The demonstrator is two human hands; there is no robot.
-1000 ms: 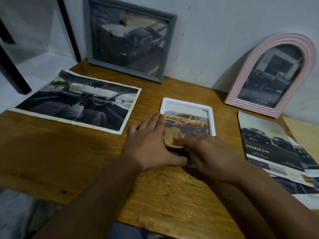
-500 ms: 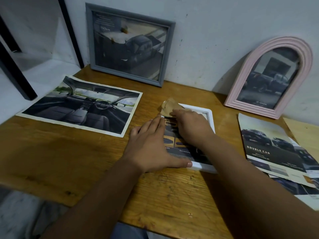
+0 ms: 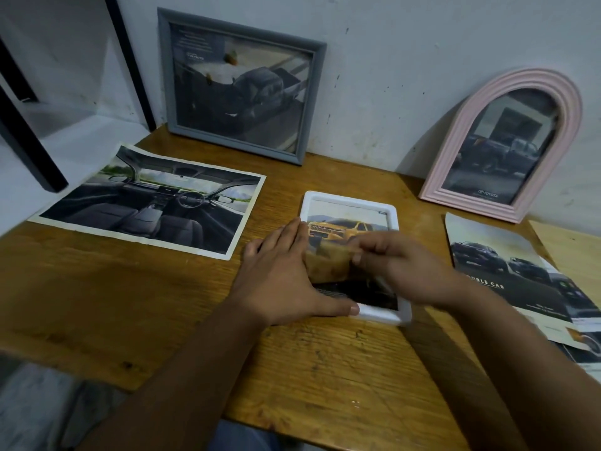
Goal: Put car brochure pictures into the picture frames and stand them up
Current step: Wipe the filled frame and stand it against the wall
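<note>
Wooden table [image 3: 97,297], scuffed pale wall [image 3: 390,60]

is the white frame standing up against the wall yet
No, the white frame lies flat on the table under both hands, while only the grey frame and the pink frame lean on the wall.

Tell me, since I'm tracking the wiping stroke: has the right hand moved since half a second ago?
Yes. The right hand with the cloth came back toward the white frame's near edge.
</note>
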